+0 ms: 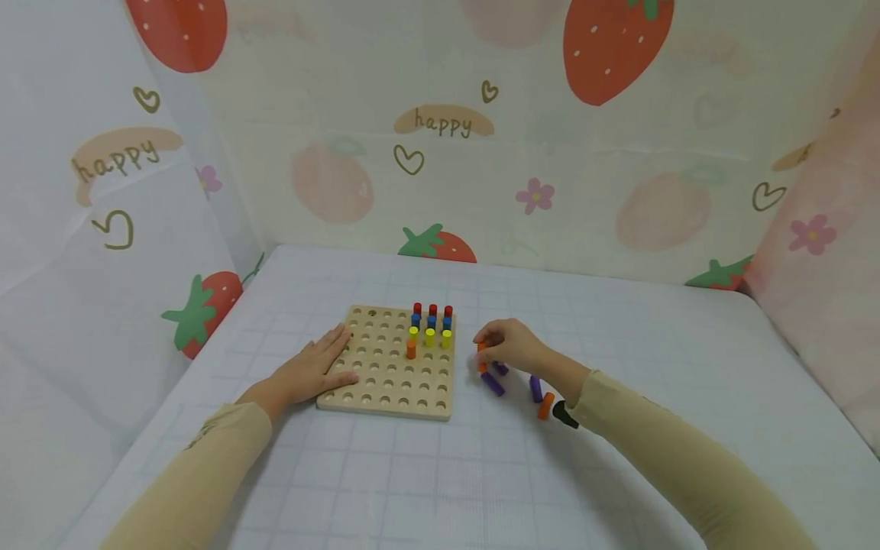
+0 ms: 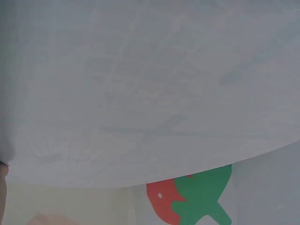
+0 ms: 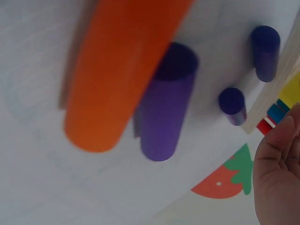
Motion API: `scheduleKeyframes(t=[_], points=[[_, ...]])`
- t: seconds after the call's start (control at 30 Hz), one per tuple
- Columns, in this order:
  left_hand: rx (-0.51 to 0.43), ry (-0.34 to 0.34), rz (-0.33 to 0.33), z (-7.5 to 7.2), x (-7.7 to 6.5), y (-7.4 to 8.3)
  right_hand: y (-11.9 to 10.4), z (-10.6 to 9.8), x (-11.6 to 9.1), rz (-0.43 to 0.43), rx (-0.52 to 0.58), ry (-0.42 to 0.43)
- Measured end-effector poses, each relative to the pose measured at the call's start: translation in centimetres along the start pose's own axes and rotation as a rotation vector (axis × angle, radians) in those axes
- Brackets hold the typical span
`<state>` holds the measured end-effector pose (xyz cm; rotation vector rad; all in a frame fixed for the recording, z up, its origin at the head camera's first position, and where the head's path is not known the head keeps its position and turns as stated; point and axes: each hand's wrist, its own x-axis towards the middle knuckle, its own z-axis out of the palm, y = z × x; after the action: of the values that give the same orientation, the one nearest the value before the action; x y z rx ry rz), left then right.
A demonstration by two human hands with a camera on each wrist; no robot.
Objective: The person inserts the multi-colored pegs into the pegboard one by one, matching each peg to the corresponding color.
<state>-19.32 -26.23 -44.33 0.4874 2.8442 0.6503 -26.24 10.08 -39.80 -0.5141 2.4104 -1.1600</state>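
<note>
A wooden pegboard (image 1: 393, 389) with rows of round holes lies on the table. My left hand (image 1: 312, 370) rests spread along its left edge, thumb over the front part; the left wrist view catches only a sliver of skin. Right of the board, my right hand (image 1: 512, 344) pinches an orange peg (image 1: 483, 357) between thumb and fingers. Under and beside that hand lie purple pegs (image 1: 493, 383). Standing in the board are red pegs (image 1: 433, 310), blue pegs (image 1: 431, 322), yellow pegs (image 1: 429, 338) and one orange peg (image 1: 411, 349) in front of the yellow row.
Nearer my right wrist lie another purple peg (image 1: 535, 389) and a loose orange peg (image 1: 546, 406), both large in the right wrist view. A black object (image 1: 565, 414) shows by the right cuff. A printed strawberry curtain (image 1: 344, 99) stands around the white table (image 1: 371, 489).
</note>
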Motion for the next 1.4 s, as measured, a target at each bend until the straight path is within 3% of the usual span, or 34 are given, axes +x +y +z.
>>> scheduleKeyframes(t=[0.2, 0.57, 0.9, 1.13, 1.4], points=[[-0.016, -0.003, -0.005, -0.2, -0.1, 0.1, -0.7, 0.3, -0.1, 0.073, 0.131, 0.043], [-0.01, 0.002, 0.001, 0.0, 0.2, -0.1, -2.5, 1.6, -0.1, 0.166, 0.274, 0.134], [-0.017, 0.0, 0.011, 0.0, 0.2, -0.2, -2.8, 3.4, 0.6, 0.172, 0.372, 0.252], [-0.015, 0.001, 0.011, 0.0, 0.1, -0.3, -3.2, 4.7, 1.1, 0.163, 0.382, 0.321], [-0.016, 0.001, 0.012, 0.1, 0.2, -0.4, -3.7, 6.3, 1.6, 0.216, 0.341, 0.379]])
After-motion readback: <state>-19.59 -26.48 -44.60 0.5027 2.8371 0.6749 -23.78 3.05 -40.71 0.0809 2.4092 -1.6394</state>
